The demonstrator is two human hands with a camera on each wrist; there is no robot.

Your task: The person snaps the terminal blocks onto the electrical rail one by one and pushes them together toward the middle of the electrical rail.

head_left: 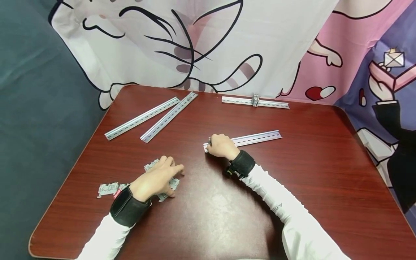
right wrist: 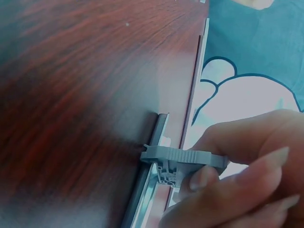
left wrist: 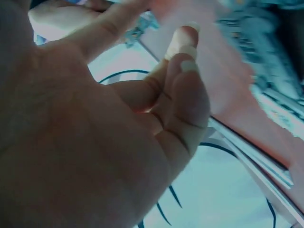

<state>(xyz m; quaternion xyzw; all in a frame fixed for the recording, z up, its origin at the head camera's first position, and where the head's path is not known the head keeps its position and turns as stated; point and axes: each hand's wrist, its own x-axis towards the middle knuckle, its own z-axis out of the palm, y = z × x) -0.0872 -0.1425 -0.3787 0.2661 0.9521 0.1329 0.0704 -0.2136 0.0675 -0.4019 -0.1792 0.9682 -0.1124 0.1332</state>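
Observation:
My right hand pinches a grey DIN rail terminal block between thumb and fingers. The block stands across a slotted metal DIN rail, close to the rail's left end, its lower edge right at the rail in the right wrist view. Over on the left, my left hand hovers palm down above several flat-lying grey terminal blocks, hiding part of them. Its fingers are loosely bent, and nothing shows between them in the left wrist view. Another group of blocks lies beside the left wrist.
Two more DIN rails lie at the back left, touching near their far ends. Along the back edge is another rail with grey terminal blocks mounted on it. A printed cloth hangs behind the brown table.

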